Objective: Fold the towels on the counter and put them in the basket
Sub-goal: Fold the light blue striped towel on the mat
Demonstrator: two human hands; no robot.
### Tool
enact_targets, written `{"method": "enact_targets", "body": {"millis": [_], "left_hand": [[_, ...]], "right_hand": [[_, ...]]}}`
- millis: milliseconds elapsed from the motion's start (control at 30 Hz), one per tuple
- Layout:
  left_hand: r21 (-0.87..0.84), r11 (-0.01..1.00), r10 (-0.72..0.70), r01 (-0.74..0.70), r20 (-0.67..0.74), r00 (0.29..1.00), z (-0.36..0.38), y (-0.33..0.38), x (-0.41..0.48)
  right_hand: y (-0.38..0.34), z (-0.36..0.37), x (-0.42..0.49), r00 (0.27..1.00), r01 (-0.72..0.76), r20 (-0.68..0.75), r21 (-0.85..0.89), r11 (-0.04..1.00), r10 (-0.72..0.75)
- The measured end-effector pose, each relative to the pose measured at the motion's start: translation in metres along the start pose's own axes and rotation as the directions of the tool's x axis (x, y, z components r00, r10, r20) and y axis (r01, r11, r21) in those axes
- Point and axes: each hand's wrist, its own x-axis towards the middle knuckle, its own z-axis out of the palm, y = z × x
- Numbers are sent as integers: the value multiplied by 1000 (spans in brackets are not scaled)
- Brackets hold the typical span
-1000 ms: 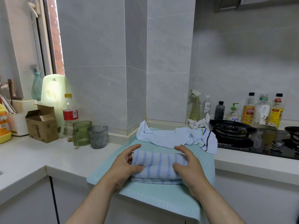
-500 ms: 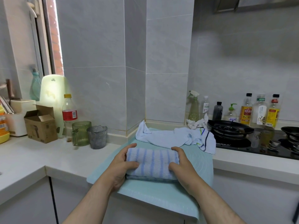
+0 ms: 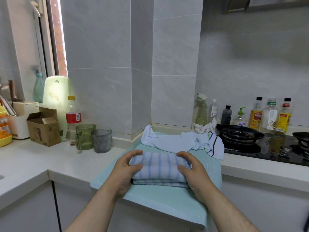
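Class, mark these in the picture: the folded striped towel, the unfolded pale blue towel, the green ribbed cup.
folded striped towel [image 3: 159, 162]: head view, its top face.
unfolded pale blue towel [image 3: 170, 141]: head view, middle of the cloth.
green ribbed cup [image 3: 85, 136]: head view, its side wall.

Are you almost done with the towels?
Not quite. Done: the striped towel is folded into a thick bundle on the green mat. In hand: the left hand and the right hand each grip one end of it. Left: the pale blue towel behind it lies crumpled and unfolded, with a white cloth at its right end. No basket shows in this view, so nothing looks put away yet.
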Motion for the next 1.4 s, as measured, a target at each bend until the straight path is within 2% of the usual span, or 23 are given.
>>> {"method": "enact_targets", "body": {"millis": [333,467,600,1133,1400], "left_hand": [[142,988,-84,67,121,989,0,3,-2],[129,988,-104,89,116,988,-3,2,1],[106,989,-112,100,111,988,-3,1,3],[156,987,27,-31,29,999,-3,-10,9],[139,990,1,0,-8,1000,0,-9,8]], "right_hand": [[2,-1,2,995,-86,54,88,992,81],[0,-3,2,991,-116,74,81,990,110],[1,-4,3,991,-133,36,114,985,130],[4,0,6,998,-57,17,21,998,57],[5,1,8,998,-67,9,60,996,66]]}}
